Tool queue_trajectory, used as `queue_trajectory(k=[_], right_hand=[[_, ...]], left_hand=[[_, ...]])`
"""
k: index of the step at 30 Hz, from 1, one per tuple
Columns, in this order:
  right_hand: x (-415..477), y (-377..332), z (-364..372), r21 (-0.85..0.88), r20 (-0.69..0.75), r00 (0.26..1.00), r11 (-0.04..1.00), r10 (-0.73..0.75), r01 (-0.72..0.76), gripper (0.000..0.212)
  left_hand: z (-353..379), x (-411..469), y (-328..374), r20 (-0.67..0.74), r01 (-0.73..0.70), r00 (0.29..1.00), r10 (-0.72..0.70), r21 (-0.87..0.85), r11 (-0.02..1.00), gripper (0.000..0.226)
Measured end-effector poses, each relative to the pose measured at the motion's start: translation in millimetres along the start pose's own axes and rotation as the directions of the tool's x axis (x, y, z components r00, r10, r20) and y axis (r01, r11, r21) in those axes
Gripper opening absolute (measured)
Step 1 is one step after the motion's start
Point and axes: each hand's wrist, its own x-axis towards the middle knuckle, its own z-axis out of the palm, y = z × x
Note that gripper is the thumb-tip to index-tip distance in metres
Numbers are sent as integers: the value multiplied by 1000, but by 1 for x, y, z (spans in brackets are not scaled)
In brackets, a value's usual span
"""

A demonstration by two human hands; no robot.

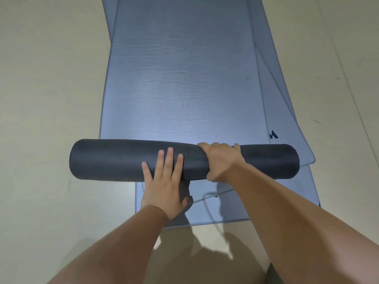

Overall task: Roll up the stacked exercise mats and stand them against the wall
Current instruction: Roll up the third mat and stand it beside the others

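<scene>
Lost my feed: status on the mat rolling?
Left hand flat on dark grey rolled foam mat. Right hand grips it. Blue-grey flat mats stacked beneath. Nothing seen blocking.

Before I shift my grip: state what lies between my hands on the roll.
Head view: only a bare stretch of the dark mat roll; the left hand presses flat on it, the right hand grips it.

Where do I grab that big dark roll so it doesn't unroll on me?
From above, one grip toward each end of the roll. It is a long tube lying crosswise on the flat mat, so a single middle grip would probably let the ends twist loose. Curl fingers over the top, as the right hand does; the left hand only presses flat.
</scene>
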Motion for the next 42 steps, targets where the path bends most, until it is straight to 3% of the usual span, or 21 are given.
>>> queue_trajectory(k=[3, 7, 9, 15, 22, 24, 28, 33, 37, 42], right_hand=[[1, -5, 6, -22, -121, 992, 999, 37, -40, 111], [-21, -16, 43, -64, -364, 931, 997, 17, -43, 115], [-28, -16, 68, -67, -398, 917, 997, 19, -50, 124], [-9, -2, 71, -103, -334, 940, 988, 74, -114, 138], [40, 8, 40, -106, -397, 907, 974, 143, -200, 151], [52, 13, 22, -101, -368, 920, 978, 132, -181, 146], [72, 18, -12, -119, -315, 941, 979, 124, -168, 138], [73, 16, -13, -265, -466, 885, 950, 26, -167, 131], [80, 14, -27, -250, -413, 910, 957, 31, -146, 118], [91, 15, -57, -210, -286, 957, 971, 46, -110, 123]], left_hand=[[-11, 21, -4, 51, 25, 998, -25, -1, 1000, 136], [-30, 66, -14, 98, 21, 995, -19, -25, 999, 151], [-36, 87, -20, 137, 12, 990, -9, -16, 1000, 159], [-52, 121, -25, 179, 2, 984, -1, -8, 1000, 161], [-30, 86, -23, -223, -41, 973, 59, 82, 996, 119], [-14, 75, -25, -181, -37, 982, 51, 84, 996, 116], [-17, 95, -27, -46, 35, 999, -30, 108, 994, 138], [-48, 137, -33, -12, 90, 996, -89, 73, 993, 151], [-58, 157, -39, -28, 85, 996, -82, 98, 992, 134], [-59, 159, -42, -62, 67, 996, -63, 76, 995, 114]])
